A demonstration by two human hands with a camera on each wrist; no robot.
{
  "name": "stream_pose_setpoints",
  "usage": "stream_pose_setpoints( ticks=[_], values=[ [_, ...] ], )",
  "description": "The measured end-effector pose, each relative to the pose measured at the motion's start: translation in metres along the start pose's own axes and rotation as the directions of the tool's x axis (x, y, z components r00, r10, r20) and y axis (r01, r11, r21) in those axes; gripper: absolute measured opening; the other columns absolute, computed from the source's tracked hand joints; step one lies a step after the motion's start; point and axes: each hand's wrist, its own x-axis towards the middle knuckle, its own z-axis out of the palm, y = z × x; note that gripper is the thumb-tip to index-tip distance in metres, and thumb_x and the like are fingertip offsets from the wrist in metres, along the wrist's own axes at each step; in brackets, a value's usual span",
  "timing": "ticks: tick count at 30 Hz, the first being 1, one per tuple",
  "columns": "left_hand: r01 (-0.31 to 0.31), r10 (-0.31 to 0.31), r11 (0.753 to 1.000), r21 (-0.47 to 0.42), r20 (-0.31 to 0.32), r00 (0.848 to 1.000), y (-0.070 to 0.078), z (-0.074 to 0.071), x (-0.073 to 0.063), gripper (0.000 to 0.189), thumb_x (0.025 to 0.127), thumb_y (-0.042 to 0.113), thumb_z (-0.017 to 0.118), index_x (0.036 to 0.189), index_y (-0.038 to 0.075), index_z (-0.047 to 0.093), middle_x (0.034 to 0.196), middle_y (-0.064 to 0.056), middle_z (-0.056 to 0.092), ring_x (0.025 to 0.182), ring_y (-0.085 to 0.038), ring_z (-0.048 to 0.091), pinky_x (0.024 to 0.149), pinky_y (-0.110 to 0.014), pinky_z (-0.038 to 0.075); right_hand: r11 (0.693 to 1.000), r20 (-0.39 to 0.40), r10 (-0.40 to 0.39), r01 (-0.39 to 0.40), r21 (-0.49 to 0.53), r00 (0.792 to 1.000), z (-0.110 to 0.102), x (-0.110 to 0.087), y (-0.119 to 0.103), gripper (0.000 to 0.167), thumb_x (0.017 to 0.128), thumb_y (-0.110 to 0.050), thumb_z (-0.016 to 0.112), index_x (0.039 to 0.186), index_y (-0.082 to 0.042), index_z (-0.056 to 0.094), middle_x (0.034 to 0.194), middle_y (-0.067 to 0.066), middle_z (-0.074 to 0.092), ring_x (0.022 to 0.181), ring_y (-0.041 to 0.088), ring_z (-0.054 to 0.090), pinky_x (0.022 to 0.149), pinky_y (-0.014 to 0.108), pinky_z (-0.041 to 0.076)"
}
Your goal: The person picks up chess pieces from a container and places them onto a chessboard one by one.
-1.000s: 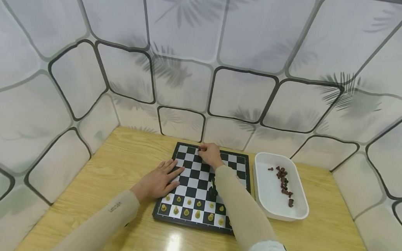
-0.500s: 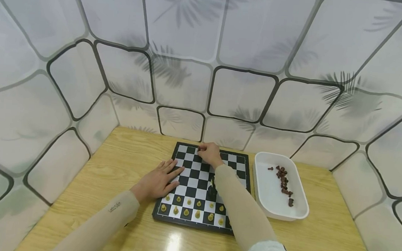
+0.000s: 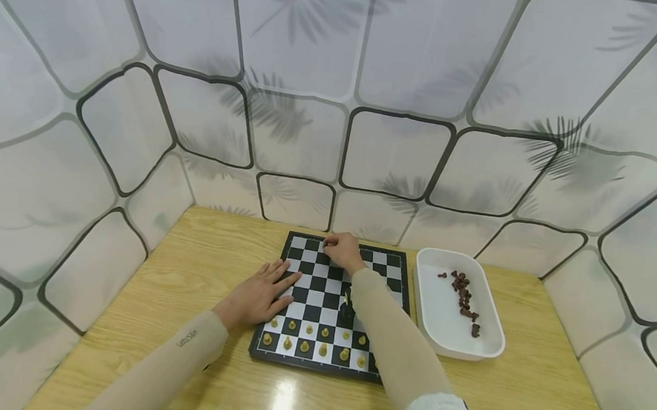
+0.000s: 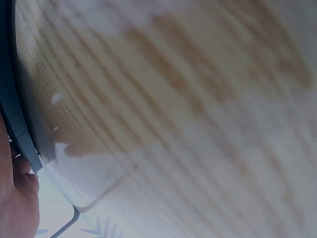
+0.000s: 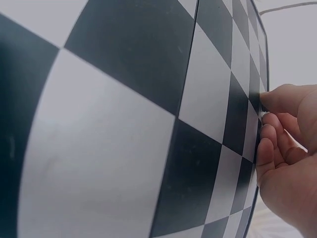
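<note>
A black-and-white chessboard [image 3: 315,300] lies on the wooden table. My left hand [image 3: 256,295] rests with spread fingers over its left edge; part of this hand [image 4: 19,203] also shows at the border of the left wrist view. My right hand [image 3: 345,252] reaches across to the far edge, fingertips together on a back-row square and pinching a brown chess piece [image 3: 327,243], nearly all hidden by the fingers. The right wrist view has that hand [image 5: 290,153] curled close to the board surface. Yellow chess pieces [image 3: 323,350] stand in two rows along the near side.
To the right of the board stands a white plastic tray [image 3: 435,314] with several brown chess pieces [image 3: 463,294] lying loose in it. A small black device [image 3: 346,313] hangs under the right wrist. A patterned wall [image 3: 305,133] closes off the table's back.
</note>
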Motion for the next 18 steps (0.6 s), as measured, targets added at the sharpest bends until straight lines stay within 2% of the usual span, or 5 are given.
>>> stream_pose_setpoints(
  ticks=[6, 10, 14, 18],
  values=[
    [-0.009, 0.009, 1.0, 0.006, 0.01, 1.0, 0.002, 0.0, 0.002, 0.063, 0.113, 0.049, 0.036, 0.167, 0.017, 0.033, 0.173, -0.023, 0.025, 0.162, -0.041, 0.023, 0.132, -0.054, 0.021, 0.999, 0.005, 0.029, -0.029, 0.021, 1.0, -0.002, -0.003, 0.003, 0.023, 0.093, -0.009, 0.07, 0.112, -0.003, 0.081, 0.108, 0.013, 0.079, 0.101, 0.027, 0.069, 0.091, 0.042, 0.059],
    [-0.013, 0.013, 1.0, 0.012, 0.008, 1.0, 0.002, 0.001, 0.003, 0.063, 0.113, 0.048, 0.037, 0.167, 0.016, 0.033, 0.172, -0.023, 0.026, 0.161, -0.042, 0.023, 0.132, -0.056, 0.022, 0.996, 0.059, 0.069, -0.073, 0.056, 0.996, -0.012, -0.004, 0.003, 0.029, 0.095, -0.013, 0.072, 0.121, -0.004, 0.078, 0.118, 0.014, 0.076, 0.11, 0.029, 0.069, 0.095, 0.043, 0.059],
    [-0.011, 0.011, 1.0, 0.015, 0.006, 1.0, 0.002, -0.001, 0.004, 0.063, 0.113, 0.047, 0.038, 0.167, 0.016, 0.033, 0.172, -0.024, 0.026, 0.161, -0.043, 0.023, 0.131, -0.057, 0.023, 0.994, 0.099, 0.061, -0.069, 0.081, 0.993, -0.033, -0.005, 0.0, 0.035, 0.097, -0.013, 0.069, 0.13, -0.002, 0.073, 0.128, 0.019, 0.072, 0.118, 0.034, 0.069, 0.097, 0.045, 0.059],
    [-0.006, 0.006, 1.0, 0.001, 0.015, 1.0, 0.001, -0.003, 0.002, 0.063, 0.113, 0.046, 0.039, 0.167, 0.015, 0.033, 0.172, -0.025, 0.025, 0.161, -0.044, 0.022, 0.131, -0.057, 0.022, 0.996, 0.095, 0.017, -0.025, 0.083, 0.995, -0.064, -0.01, -0.003, 0.037, 0.1, -0.016, 0.066, 0.133, 0.0, 0.07, 0.134, 0.021, 0.07, 0.124, 0.037, 0.066, 0.102, 0.047, 0.058]
  ],
)
